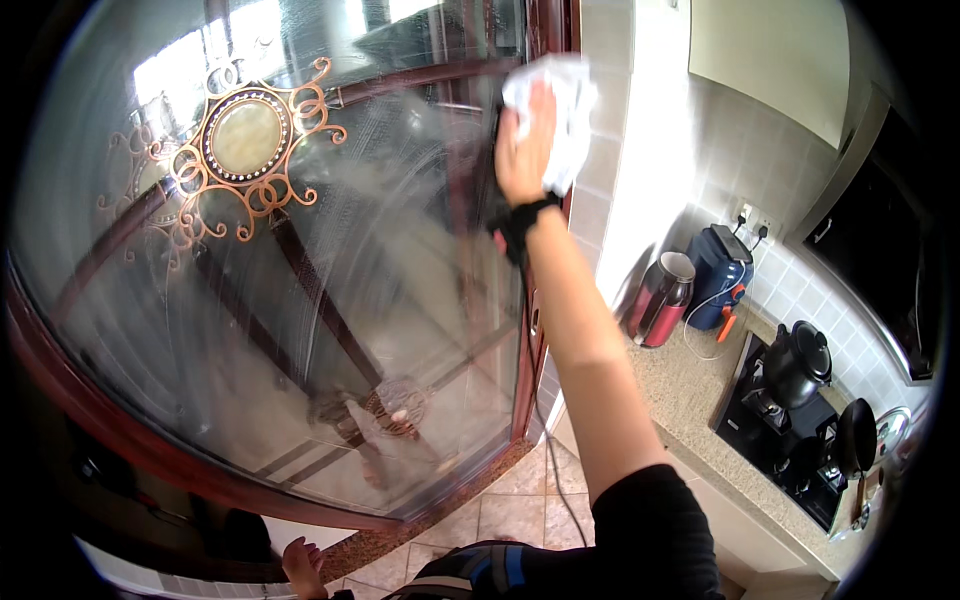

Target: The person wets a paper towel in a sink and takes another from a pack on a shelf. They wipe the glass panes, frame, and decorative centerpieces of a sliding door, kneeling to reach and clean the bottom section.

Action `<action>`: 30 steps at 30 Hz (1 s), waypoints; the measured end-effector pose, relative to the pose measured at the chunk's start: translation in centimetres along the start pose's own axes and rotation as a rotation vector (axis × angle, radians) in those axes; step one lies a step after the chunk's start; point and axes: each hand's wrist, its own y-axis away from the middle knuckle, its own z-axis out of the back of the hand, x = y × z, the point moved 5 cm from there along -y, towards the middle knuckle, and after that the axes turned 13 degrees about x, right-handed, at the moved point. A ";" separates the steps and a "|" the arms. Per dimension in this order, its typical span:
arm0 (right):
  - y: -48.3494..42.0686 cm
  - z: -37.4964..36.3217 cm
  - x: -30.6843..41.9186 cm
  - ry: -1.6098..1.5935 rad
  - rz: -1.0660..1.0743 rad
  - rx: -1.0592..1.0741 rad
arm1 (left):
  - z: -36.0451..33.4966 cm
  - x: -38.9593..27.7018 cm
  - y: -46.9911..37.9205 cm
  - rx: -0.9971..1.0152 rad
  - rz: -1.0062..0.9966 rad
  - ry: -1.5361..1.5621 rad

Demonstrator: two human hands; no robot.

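Observation:
My right hand [531, 146] is raised at the upper middle, pressing a white cloth [571, 112] against the dark red frame [551, 34] at the right side of a glass door panel [420, 247]. A black strap with a cable circles that wrist. Streaks and wet-looking smears mark the glass. A round ornament [249, 136] with copper-coloured scrolls sits on the panel at upper left. Low in the picture, my left hand [302, 562] hangs below the door's lower edge, its fingers apart and nothing seen in it.
To the right, a stone-patterned countertop [675, 390] holds a red kettle-like container [661, 300], a dark blue air fryer [716, 277] and a gas hob [795, 465] with a black pot [799, 364] and a pan [856, 439]. The cable hangs towards the tiled floor [510, 517].

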 end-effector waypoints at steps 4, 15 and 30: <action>18.6 -1.0 -3.9 0.005 -0.226 0.088 | 1.4 2.0 -0.7 0.057 -0.075 0.106; 2.9 -1.0 -1.0 0.013 -0.071 0.041 | 0.8 1.1 2.0 0.294 -0.218 -0.082; -0.5 0.6 0.1 0.069 -0.070 -0.039 | 9.0 7.9 0.0 0.059 -0.004 -0.090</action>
